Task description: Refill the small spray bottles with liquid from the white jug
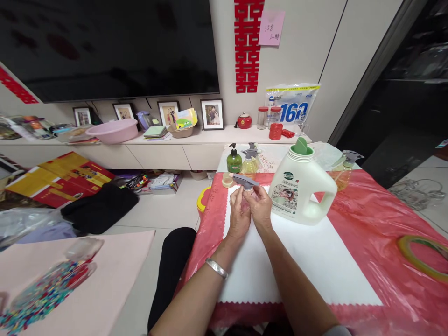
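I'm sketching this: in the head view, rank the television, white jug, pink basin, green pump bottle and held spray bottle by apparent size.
1. Television
2. White jug
3. Pink basin
4. Green pump bottle
Spray bottle: partly covered, so not ranked.

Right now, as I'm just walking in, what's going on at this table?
A person's left hand and right hand are wrapped around a small bottle, mostly hidden by the fingers, with a grey spray head on top. They hold it above a white mat. Beside the right hand, a large white jug stands upright, with a green piece in its mouth. Behind the hands is a green pump bottle.
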### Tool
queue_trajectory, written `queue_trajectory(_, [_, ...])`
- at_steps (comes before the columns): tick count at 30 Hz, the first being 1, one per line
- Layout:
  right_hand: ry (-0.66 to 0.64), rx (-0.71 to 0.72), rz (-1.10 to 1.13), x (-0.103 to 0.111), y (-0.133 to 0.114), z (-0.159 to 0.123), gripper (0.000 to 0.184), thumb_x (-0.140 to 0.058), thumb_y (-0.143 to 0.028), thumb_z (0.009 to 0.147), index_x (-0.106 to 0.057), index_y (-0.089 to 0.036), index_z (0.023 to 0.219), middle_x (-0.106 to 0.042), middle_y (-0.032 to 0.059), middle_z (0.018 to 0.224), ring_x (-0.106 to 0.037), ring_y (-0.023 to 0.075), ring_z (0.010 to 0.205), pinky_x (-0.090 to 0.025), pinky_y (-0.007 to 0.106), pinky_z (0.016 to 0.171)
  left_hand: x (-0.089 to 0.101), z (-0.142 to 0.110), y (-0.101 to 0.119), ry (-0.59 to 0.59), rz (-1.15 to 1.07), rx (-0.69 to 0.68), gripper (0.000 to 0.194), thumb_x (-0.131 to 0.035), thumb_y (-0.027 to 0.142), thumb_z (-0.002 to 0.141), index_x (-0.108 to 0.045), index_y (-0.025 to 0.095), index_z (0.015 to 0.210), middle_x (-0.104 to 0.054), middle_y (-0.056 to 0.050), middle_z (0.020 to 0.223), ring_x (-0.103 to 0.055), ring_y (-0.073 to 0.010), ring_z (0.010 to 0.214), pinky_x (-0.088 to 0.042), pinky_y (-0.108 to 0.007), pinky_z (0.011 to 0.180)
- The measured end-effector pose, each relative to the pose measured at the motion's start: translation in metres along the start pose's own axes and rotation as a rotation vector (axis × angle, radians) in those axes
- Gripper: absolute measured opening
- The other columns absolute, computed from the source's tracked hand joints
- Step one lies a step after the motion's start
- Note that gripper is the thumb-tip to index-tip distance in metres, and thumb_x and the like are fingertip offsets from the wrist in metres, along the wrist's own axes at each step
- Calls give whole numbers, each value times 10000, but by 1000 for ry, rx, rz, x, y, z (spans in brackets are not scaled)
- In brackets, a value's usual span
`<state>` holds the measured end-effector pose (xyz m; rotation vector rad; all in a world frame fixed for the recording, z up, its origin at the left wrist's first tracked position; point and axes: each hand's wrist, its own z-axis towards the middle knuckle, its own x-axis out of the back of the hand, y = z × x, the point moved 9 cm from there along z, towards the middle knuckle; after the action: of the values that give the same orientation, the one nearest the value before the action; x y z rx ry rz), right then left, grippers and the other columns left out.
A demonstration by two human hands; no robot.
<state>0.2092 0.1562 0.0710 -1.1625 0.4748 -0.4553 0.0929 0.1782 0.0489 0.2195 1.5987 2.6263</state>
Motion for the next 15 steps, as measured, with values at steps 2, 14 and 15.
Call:
queue_trajectory(2, [-29, 12, -2, 0, -5, 1, 429, -672, -525, 828, -657, -164, 1060, -674, 67, 1041, -619, 199, 973, -485, 343, 919, 1, 1, 0, -11, 9, -6, 646, -590, 563, 932, -449, 295, 1502, -490, -121, 1410, -459, -290, 1401, -374, -485, 1192])
queue_trajectory(14, [-88, 4, 59, -2, -8, 2, 408, -678, -494, 823, -671, -156, 1050, -673, 59, 992, -617, 192, 952, -491, 334, 902, 3, 0, 6, -41, 24, -16, 671, -573, 554, 952, -382, 317, 1550, -456, -120, 1444, -439, -293, 1414, -365, -490, 1193])
queue_trajectory(15, [-84, -4, 74, -3, -6, 1, 416, -687, -486, 816, -660, -152, 1063, -676, 61, 994, -622, 192, 945, -496, 334, 895, 4, 0, 6, -40, 28, -21, 669, -568, 562, 954, -384, 317, 1548, -454, -123, 1449, -435, -297, 1417, -365, -496, 1192])
